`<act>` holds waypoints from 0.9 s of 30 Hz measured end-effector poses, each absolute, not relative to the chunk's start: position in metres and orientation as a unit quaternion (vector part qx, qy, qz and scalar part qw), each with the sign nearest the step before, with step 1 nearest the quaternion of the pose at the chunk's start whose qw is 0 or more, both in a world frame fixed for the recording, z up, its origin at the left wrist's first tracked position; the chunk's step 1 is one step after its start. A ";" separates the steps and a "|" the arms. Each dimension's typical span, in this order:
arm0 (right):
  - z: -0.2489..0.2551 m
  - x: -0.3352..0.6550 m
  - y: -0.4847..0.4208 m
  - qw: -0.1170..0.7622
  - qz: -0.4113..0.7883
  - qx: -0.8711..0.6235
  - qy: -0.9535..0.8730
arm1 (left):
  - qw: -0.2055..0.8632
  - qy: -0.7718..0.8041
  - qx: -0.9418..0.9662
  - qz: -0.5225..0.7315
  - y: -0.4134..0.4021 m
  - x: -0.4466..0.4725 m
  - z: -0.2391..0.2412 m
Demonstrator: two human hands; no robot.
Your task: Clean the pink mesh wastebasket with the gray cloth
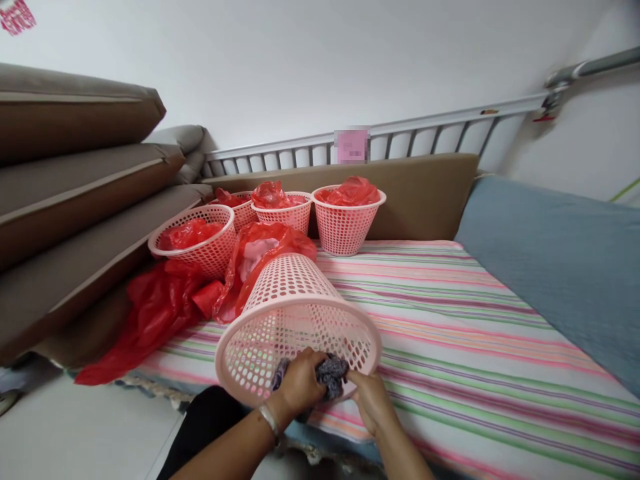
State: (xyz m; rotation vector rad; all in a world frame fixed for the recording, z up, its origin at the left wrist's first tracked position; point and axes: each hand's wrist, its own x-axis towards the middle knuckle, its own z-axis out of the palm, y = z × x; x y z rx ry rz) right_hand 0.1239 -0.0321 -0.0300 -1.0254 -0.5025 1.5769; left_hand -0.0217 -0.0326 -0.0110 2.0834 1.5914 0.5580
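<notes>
A pink perforated plastic basket (290,293) lies on its side on the striped bed sheet (450,320), its open mouth facing me. My left hand (299,385) is closed on a dark grey cloth (331,373) at the basket's lower rim. My right hand (369,397) pinches the same cloth from the right, at the rim. A bracelet sits on my left wrist. The cloth is bunched between both hands, and part of it is hidden by my fingers.
Several upright pink baskets (345,220) lined with red plastic bags stand at the back against a brown cushion. Loose red bags (155,313) spill off the bed's left edge. Stacked brown cushions (75,193) rise on the left, and a blue blanket (565,260) covers the right side.
</notes>
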 end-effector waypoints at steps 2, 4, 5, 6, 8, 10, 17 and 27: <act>-0.031 0.123 -0.031 0.565 0.668 -0.437 -0.209 | 0.229 0.580 0.753 0.209 -0.032 -0.021 -0.012; -0.034 0.123 -0.030 0.566 0.667 -0.437 -0.208 | 0.231 0.582 0.750 0.215 -0.033 -0.021 -0.013; -0.037 0.123 -0.029 0.568 0.666 -0.438 -0.209 | 0.232 0.583 0.748 0.218 -0.034 -0.020 -0.013; -0.040 0.123 -0.028 0.569 0.664 -0.438 -0.210 | 0.233 0.583 0.747 0.220 -0.035 -0.020 -0.014; -0.046 0.123 -0.027 0.570 0.659 -0.441 -0.214 | 0.234 0.584 0.745 0.224 -0.037 -0.019 -0.014; -0.051 0.122 -0.026 0.574 0.656 -0.440 -0.217 | 0.233 0.585 0.743 0.227 -0.037 -0.019 -0.013; -0.048 0.128 -0.023 0.580 0.634 -0.449 -0.245 | 0.231 0.589 0.741 0.223 -0.034 -0.019 -0.011; -0.046 0.139 -0.020 0.573 0.619 -0.469 -0.261 | 0.183 0.664 0.691 0.219 -0.002 -0.022 -0.001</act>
